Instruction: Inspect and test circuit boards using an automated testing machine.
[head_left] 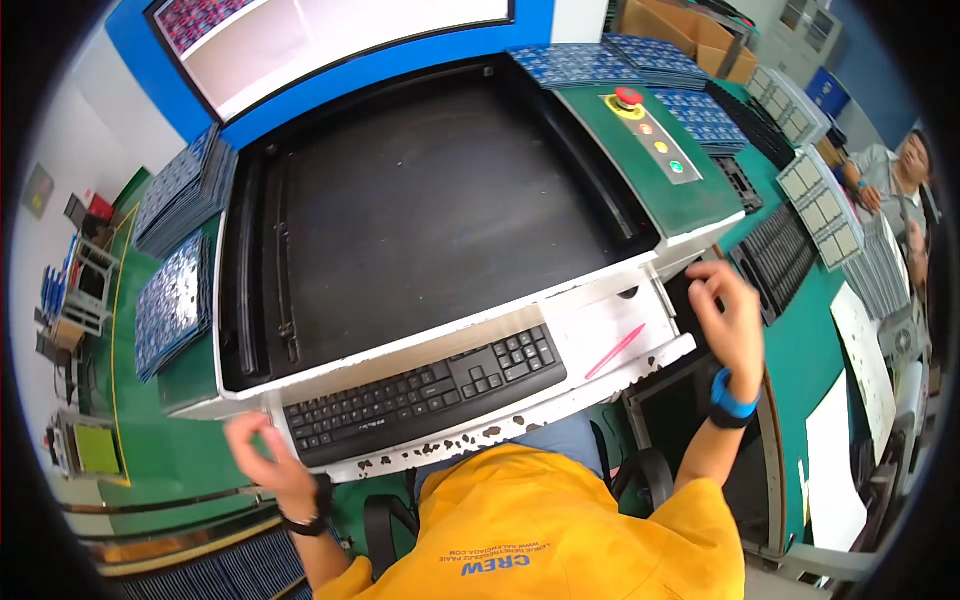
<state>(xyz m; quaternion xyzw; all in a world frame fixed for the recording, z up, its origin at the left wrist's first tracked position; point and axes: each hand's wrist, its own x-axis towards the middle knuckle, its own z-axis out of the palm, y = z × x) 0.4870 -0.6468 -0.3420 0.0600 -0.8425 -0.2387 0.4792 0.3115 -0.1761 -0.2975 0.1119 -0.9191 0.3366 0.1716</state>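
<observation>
My left hand (268,462) is beside the left end of a white pull-out tray (500,428). Its fingers are loosely bent and apart, with nothing seen in them. To the right of the tray, my right hand (732,318) hovers by the machine's front corner, thumb and fingers apart and nothing visible between them. On the tray lie a black keyboard (425,395) and a pink pen (615,351). Behind it spreads the machine's dark, flat bed (430,200), with no board on it.
Stacks of blue patterned boards stand left (175,300) and back right (575,65). A red emergency button (628,97) sits on the green panel. A black slotted rack (775,262) and white sheets (835,470) lie on the right bench. Another person (890,185) is at far right.
</observation>
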